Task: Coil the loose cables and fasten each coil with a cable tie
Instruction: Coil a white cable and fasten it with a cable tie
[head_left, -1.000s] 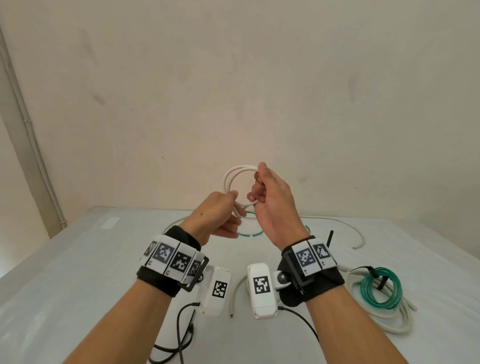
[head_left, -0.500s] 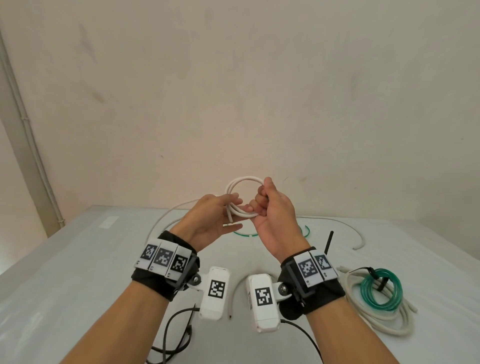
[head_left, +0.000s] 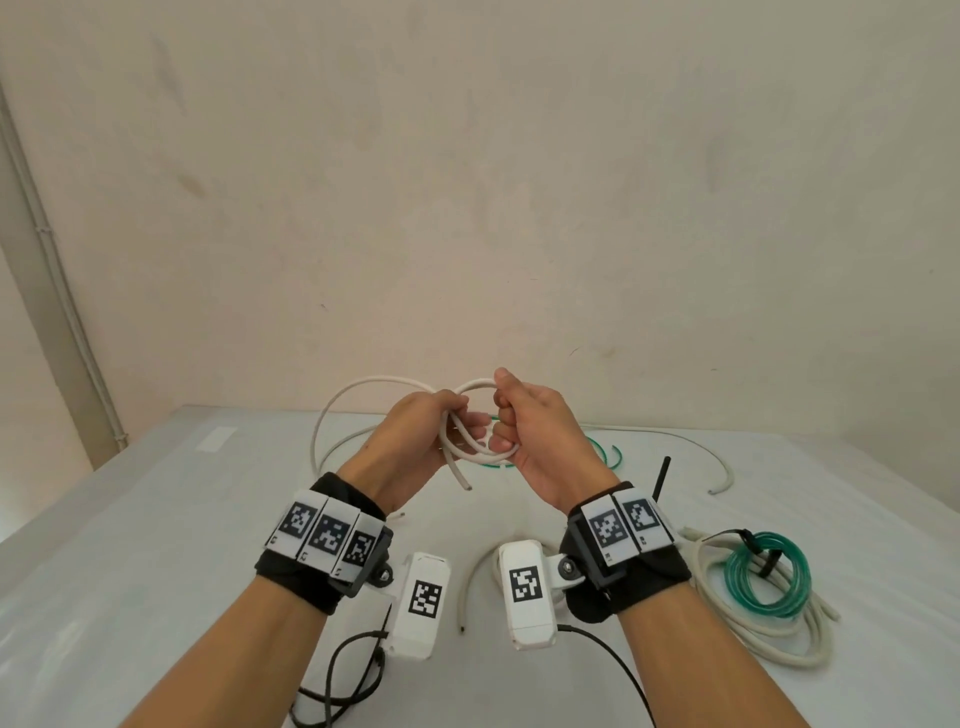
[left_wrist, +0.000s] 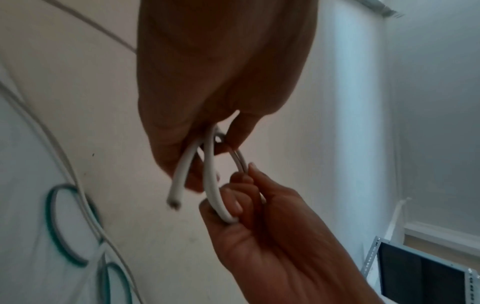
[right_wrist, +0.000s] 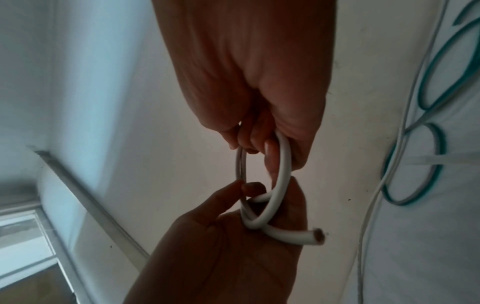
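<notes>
Both hands hold a small coil of white cable (head_left: 475, 387) in the air above the table (head_left: 156, 519). My left hand (head_left: 452, 415) grips the coil's left side, where the turns cross. The cut end (head_left: 465, 486) of the cable sticks out below it. My right hand (head_left: 506, 421) has its fingers curled round the coil's right side. In the left wrist view the white cable (left_wrist: 210, 174) runs from my left hand (left_wrist: 221, 82) to my right hand (left_wrist: 272, 226). The right wrist view shows the white cable (right_wrist: 281, 174) as a ring between the hands. A long slack loop (head_left: 332, 415) arcs off to the left.
A green coil (head_left: 769, 577) fastened with a black tie lies at the right inside a beige cable coil (head_left: 753, 631). Loose green cable (head_left: 615, 457) and a thin white cable (head_left: 722, 462) lie at the back. Black cable ties (head_left: 337, 670) lie near the front left.
Both hands have come down a little with the coil. A large slack loop now swings out to the left, and the cut end has dropped below my left hand.
</notes>
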